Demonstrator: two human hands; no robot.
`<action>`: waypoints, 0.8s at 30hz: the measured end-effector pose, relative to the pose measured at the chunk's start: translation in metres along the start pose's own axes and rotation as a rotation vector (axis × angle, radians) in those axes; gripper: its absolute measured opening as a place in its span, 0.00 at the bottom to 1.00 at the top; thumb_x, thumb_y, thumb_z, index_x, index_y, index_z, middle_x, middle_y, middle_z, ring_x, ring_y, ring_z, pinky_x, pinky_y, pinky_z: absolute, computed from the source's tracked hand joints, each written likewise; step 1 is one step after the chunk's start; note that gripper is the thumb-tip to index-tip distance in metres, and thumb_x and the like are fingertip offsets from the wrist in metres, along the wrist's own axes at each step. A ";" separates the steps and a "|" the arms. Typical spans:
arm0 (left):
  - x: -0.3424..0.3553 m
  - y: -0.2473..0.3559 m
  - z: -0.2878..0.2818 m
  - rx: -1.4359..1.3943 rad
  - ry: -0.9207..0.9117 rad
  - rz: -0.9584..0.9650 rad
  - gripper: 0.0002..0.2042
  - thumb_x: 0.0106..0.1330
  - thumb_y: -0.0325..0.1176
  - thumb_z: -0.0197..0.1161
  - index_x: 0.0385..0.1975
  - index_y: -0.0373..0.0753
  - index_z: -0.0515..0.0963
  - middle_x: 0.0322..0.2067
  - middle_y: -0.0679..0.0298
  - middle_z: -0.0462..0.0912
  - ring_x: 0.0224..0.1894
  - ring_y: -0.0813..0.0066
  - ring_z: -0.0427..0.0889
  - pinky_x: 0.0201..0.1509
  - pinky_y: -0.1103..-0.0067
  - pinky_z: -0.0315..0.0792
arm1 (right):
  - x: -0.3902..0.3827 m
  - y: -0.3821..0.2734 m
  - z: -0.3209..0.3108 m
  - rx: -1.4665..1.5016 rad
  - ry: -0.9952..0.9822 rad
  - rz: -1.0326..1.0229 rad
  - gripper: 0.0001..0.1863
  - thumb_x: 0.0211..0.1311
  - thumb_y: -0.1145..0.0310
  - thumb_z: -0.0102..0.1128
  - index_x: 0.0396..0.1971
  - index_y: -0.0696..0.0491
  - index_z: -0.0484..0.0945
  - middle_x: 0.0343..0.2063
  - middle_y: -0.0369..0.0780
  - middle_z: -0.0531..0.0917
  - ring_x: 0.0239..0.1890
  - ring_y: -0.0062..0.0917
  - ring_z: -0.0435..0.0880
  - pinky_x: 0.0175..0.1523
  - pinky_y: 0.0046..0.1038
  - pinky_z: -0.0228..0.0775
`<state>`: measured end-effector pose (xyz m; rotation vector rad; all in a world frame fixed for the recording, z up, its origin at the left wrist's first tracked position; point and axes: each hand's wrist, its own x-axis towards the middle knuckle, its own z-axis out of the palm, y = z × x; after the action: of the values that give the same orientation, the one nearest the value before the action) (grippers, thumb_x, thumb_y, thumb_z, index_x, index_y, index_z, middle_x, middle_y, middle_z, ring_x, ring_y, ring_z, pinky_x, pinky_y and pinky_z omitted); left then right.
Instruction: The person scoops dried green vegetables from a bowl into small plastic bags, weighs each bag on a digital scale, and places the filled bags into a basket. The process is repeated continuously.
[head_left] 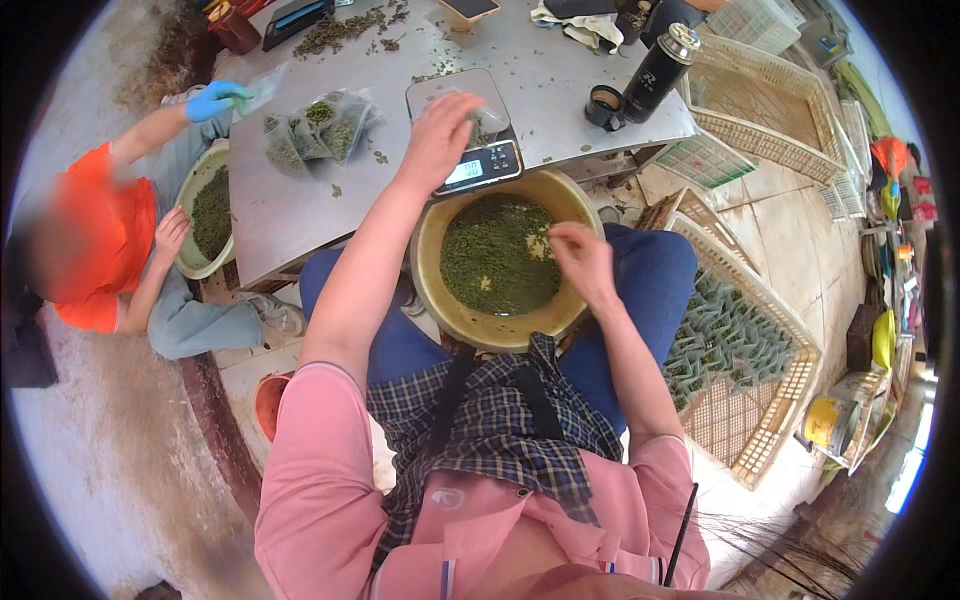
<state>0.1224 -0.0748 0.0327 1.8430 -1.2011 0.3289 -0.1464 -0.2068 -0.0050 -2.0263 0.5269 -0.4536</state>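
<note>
My left hand (440,140) is over the kitchen scale (492,168), its fingers curled at a small clear plastic bag (488,124) with green bits in it. The hand hides part of the bag and of the weighing plate. Low over a round yellowish basin (432,290), my right hand (583,262) has its fingers drawn together; whatever is between them is too small to make out. Loose dried green buds or leaves (500,255) fill the basin, with a few pale yellow pieces (540,243) among them. Between my knees, the basin stands just below the table edge.
Filled clear bags (335,128) lie on the metal table (285,215). A black thermos (660,75) and its cup (604,108) stand at the right. One crate (765,440) holds many filled bags. At left, a co-worker in orange, with one blue glove (215,102), sits by another basin (190,262).
</note>
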 end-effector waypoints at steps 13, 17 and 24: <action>-0.087 -0.005 -0.048 -0.460 0.327 -0.651 0.12 0.72 0.32 0.52 0.48 0.38 0.77 0.42 0.63 0.83 0.46 0.77 0.80 0.47 0.80 0.72 | -0.025 0.135 0.135 -0.882 -0.481 0.372 0.21 0.53 0.58 0.65 0.44 0.53 0.76 0.36 0.46 0.84 0.41 0.40 0.84 0.44 0.40 0.77; -0.089 -0.002 -0.053 -0.459 0.296 -0.668 0.11 0.71 0.32 0.53 0.46 0.38 0.79 0.39 0.64 0.84 0.44 0.77 0.81 0.45 0.80 0.73 | -0.019 0.120 0.125 -0.699 -0.368 0.336 0.20 0.54 0.59 0.65 0.45 0.52 0.79 0.32 0.48 0.83 0.41 0.43 0.83 0.43 0.40 0.76; -0.084 -0.001 -0.047 -0.589 0.188 -0.671 0.11 0.71 0.33 0.54 0.46 0.37 0.79 0.38 0.64 0.84 0.42 0.78 0.82 0.44 0.81 0.73 | -0.007 0.101 0.111 -0.226 -0.022 0.288 0.19 0.54 0.63 0.67 0.46 0.53 0.80 0.36 0.49 0.82 0.35 0.34 0.84 0.41 0.34 0.75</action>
<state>0.0923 0.0128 0.0065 1.5307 -0.4272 -0.2110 -0.1136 -0.1690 -0.1463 -2.1215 0.8745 -0.2036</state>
